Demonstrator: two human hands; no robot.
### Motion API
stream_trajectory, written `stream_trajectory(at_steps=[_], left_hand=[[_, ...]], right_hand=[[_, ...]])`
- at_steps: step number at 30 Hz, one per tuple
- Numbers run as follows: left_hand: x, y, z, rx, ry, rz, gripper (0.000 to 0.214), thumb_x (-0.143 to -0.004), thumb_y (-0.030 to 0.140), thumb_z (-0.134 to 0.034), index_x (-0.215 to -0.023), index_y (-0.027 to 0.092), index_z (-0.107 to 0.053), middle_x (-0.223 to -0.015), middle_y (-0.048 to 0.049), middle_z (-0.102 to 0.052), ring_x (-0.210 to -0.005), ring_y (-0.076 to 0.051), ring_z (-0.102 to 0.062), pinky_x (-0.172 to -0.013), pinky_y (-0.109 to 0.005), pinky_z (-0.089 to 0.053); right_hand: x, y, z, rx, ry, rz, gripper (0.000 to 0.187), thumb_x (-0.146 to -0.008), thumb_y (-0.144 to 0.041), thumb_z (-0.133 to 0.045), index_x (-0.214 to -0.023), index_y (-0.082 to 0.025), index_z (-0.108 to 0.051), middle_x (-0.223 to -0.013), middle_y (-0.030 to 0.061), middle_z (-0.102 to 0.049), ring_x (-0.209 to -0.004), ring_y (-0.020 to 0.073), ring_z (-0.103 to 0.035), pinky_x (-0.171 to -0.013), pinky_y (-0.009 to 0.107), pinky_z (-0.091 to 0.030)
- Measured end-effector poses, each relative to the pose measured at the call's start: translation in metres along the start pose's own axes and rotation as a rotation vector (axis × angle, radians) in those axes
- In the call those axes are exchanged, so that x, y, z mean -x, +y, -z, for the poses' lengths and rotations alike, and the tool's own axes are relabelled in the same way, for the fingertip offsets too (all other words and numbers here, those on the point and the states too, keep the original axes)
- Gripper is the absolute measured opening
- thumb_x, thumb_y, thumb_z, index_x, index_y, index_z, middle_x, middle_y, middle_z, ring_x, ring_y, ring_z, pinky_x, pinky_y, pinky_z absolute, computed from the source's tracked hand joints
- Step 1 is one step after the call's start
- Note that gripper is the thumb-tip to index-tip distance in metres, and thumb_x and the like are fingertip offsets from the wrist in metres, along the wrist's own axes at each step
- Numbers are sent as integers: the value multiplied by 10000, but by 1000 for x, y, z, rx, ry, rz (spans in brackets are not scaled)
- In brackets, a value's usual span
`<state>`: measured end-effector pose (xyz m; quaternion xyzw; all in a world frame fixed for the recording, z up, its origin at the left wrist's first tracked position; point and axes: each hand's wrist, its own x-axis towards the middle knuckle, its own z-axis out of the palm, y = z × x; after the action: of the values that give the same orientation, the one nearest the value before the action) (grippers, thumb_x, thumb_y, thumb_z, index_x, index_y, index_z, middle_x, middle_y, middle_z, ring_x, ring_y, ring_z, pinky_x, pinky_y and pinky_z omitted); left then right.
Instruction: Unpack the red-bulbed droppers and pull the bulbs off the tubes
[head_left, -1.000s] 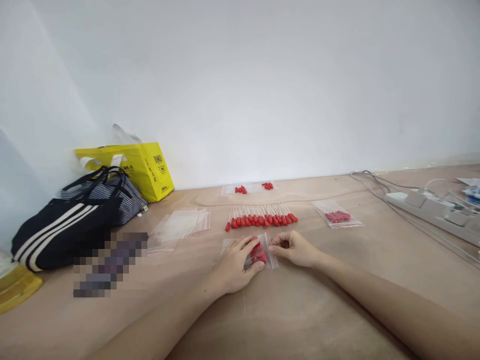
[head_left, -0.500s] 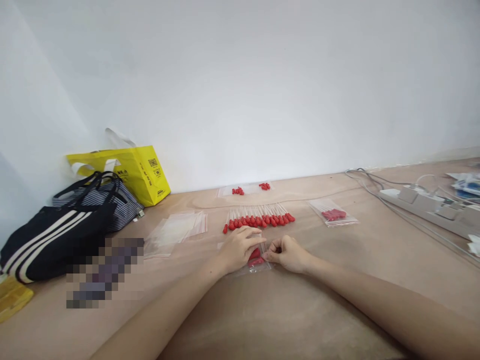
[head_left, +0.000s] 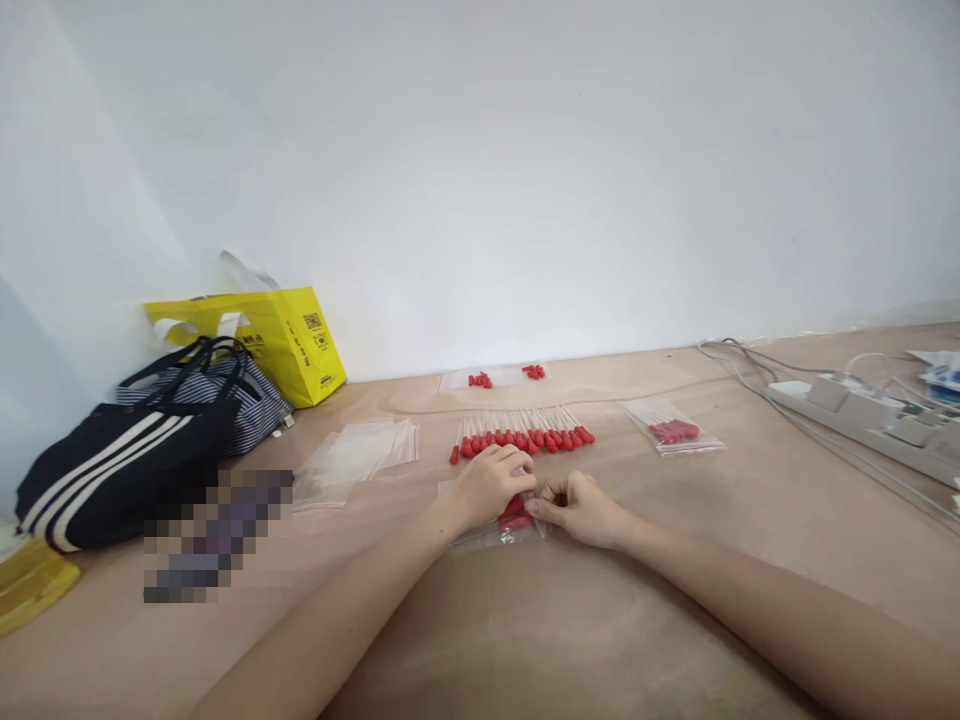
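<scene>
A clear plastic bag with red-bulbed droppers in it lies on the table in front of me. From its left side my left hand bends over it, fingers closed down on the bag and hiding part of the droppers. My right hand pinches the bag's right side between thumb and forefinger. Just beyond my hands lies a row of loose droppers, red bulbs towards me and thin clear stems pointing away.
A filled bag lies to the right, and flat bags to the left. Further back are more red-tipped pieces on plastic. Black and yellow carry bags stand at the left; a power strip with cables is at right.
The view has shifted slightly. My left fingers have drawn in closer to my right hand over the bag; the right hand keeps its pinch.
</scene>
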<state>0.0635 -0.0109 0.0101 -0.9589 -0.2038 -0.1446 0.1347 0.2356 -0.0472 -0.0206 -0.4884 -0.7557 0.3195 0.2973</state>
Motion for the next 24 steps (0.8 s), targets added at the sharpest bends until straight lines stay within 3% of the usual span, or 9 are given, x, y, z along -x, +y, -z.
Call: stream_trajectory(at_steps=[4, 7, 13, 17, 20, 24], left_hand=[[4, -2, -5, 59, 47, 71, 224, -811, 95, -373, -751, 163, -578, -834, -45, -545, -764, -131, -480, -690, -251, -390], [7, -3, -6, 128, 89, 100, 254, -804, 76, -344, -736, 160, -574, -786, -39, -533, -720, -123, -474, -670, -240, -395], [7, -1, -3, 205, 125, 88, 260, -824, 109, -328, -742, 155, -571, -782, -44, -553, -717, -125, -492, -676, -238, -404], [7, -1, -4, 249, 133, 49, 264, -838, 124, -315, -749, 152, -562, -806, -42, -590, -742, -124, -514, -711, -236, -407], [7, -2, -5, 258, 122, 32, 266, -838, 122, -304, -763, 148, -558, -794, -41, -605, -736, -128, -525, -707, -236, -410], [8, -2, -4, 227, 41, 18, 282, -820, 114, -289, -709, 142, -546, -725, -49, -586, -690, -142, -521, -637, -237, -409]], right_hand=[[2, -2, 7, 118, 161, 285, 73, -763, -185, -433, -744, -170, -502, -649, -14, -533, -566, 99, -444, -542, 214, -327], [2, 0, 12, 321, 186, 465, 136, -699, -83, -454, -769, -178, -522, -727, 4, -549, -681, 124, -466, -639, 248, -325], [-5, 7, 9, 589, 295, 664, 116, -765, -172, -486, -733, -203, -593, -708, 14, -554, -684, 140, -409, -639, 283, -267], [-10, 6, 9, 703, 404, 825, 231, -825, -191, -432, -648, -188, -580, -617, 10, -520, -653, 135, -369, -614, 289, -232], [-13, 5, 10, 741, 402, 949, 266, -828, -136, -389, -617, -172, -546, -572, -1, -489, -626, 127, -340, -613, 290, -220], [-16, 3, 12, 799, 304, 1028, 278, -818, -91, -366, -583, -156, -499, -563, -10, -471, -637, 120, -336, -644, 297, -217]])
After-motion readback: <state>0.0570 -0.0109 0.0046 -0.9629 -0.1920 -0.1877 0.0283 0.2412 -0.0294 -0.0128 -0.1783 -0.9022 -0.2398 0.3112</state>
